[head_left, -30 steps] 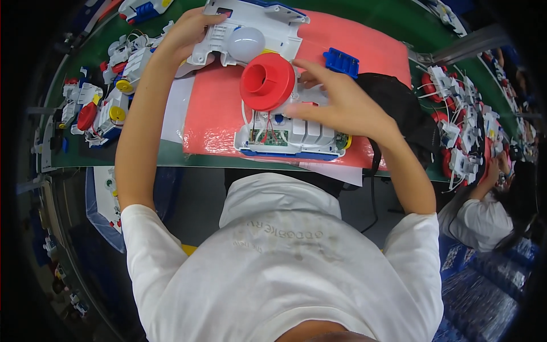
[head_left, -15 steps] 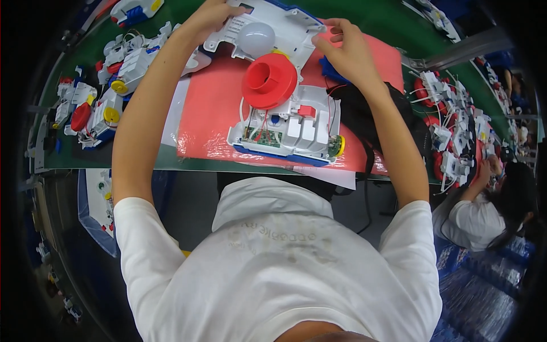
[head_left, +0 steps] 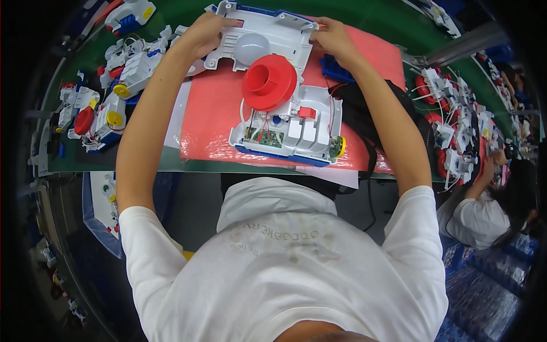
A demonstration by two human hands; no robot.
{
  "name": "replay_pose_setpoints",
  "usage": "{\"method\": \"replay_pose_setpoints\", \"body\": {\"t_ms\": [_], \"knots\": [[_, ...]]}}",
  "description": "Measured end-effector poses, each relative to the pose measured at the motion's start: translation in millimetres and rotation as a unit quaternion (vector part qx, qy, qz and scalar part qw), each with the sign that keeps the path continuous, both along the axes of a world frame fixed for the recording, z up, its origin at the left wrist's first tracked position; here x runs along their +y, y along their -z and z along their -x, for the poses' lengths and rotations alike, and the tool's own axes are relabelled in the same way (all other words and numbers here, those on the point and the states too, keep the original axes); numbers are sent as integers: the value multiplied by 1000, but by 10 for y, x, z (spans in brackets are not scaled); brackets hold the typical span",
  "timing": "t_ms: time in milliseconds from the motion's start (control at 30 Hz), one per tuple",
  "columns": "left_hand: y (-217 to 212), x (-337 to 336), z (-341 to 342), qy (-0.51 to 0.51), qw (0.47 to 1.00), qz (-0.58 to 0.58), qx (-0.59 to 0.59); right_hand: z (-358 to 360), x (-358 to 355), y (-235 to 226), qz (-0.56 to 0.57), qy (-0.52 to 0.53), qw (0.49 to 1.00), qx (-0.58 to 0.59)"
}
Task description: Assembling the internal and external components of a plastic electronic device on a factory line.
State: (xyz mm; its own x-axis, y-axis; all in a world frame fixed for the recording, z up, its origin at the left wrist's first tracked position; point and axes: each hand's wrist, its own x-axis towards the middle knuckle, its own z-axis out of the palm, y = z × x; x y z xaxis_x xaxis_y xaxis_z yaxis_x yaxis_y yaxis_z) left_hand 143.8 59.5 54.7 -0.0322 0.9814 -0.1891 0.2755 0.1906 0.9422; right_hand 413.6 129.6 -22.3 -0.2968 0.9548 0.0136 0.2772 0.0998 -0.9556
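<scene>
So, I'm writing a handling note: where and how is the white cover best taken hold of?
I'd grip the white cover by its left and right ends, one hand coming from each side, as the left hand and right hand do. It is broad, and the pale dome and red flanged piece crowd its near edge in this view, so the ends look clearer.

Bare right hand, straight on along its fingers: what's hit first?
Likely the white, blue-edged plastic shell: the right hand has its fingers at the shell's right edge, pointing leftward across it. Fingertip depth is hard to judge.
</scene>
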Motion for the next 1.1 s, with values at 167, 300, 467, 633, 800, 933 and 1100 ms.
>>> {"method": "replay_pose_setpoints", "body": {"t_ms": [167,300,467,633,800,933,1100], "knots": [[217,40,70,-38,963,74,-258,121,-167,-125,29,-2,996,90],[248,-189,-132,-12,990,27,-140,-5,68,-47,-72,24,997,8],[181,-638,-335,-94,994,-46,14,-44,86,-15,-60,-21,996,-65],[283,-1115,-405,-37,948,-292,122,-362,-193,-138,-166,35,971,-170],[-7,-1318,-703,78,903,-312,285,-96,-845,-675,-197,-107,955,-196],[44,-1357,-627,65,923,-296,239,140,-775,-687,-232,-164,932,-226],[276,-1738,-207,-58,945,-321,15,252,-752,-578,-283,-163,860,-392]]}}
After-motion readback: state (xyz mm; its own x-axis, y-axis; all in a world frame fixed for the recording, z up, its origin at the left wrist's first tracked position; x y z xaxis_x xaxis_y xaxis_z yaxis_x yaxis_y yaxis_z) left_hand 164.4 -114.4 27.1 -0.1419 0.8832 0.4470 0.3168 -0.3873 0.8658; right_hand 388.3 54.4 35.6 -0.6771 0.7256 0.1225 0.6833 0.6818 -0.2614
